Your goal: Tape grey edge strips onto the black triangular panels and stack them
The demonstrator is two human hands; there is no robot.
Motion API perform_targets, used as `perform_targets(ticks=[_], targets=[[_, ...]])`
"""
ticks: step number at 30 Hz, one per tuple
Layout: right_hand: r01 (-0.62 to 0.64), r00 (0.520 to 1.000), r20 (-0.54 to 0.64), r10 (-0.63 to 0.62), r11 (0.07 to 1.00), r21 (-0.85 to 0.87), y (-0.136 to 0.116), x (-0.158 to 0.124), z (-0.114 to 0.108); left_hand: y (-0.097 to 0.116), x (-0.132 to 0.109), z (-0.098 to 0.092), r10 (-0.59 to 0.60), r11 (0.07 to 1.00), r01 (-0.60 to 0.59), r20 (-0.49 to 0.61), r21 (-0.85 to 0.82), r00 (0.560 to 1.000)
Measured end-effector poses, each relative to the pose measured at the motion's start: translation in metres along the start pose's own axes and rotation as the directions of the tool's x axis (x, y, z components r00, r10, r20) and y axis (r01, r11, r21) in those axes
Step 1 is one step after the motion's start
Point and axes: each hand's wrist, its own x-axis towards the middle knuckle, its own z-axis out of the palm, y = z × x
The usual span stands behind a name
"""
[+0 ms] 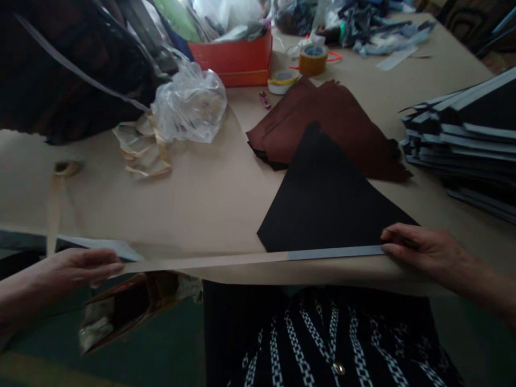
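Note:
A long narrow strip of tape (226,261) is stretched along the table's front edge, beige at the left and pale grey at the right. My left hand (91,264) is closed on its left end, off the table edge. At the other end my right hand (415,246) pinches the strip in thumb and forefinger, beside the right corner of a black sheet (322,199). The grey part runs along the near edge of this four-sided sheet. Whether my right fingers also grip the sheet cannot be made out.
Brown sheets (326,123) lie partly under the black one. A stack of black, pale-edged pieces (463,134) stands right. A tape roll (66,168), clear plastic bag (191,102), red box (234,62) and brown tape roll (313,59) are on the table (189,199). Below hangs an open box (129,306).

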Motion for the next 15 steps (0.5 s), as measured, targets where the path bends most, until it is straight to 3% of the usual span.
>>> perform_targets(ticks=[3,7,15], targets=[[-0.077,0.997,0.007,0.077,0.997,0.016,-0.002,0.000,0.000,-0.029,0.003,-0.020,-0.073,0.997,0.076,0.113,-0.025,0.991],[-0.139,0.990,0.021,0.138,0.988,0.060,-0.003,0.000,-0.001,-0.056,0.007,-0.030,-0.119,0.993,0.120,0.032,-0.011,0.992],[-0.191,0.982,0.003,0.191,0.978,0.083,-0.005,-0.001,-0.001,-0.087,0.023,-0.029,-0.187,0.982,0.188,0.037,-0.006,0.982]])
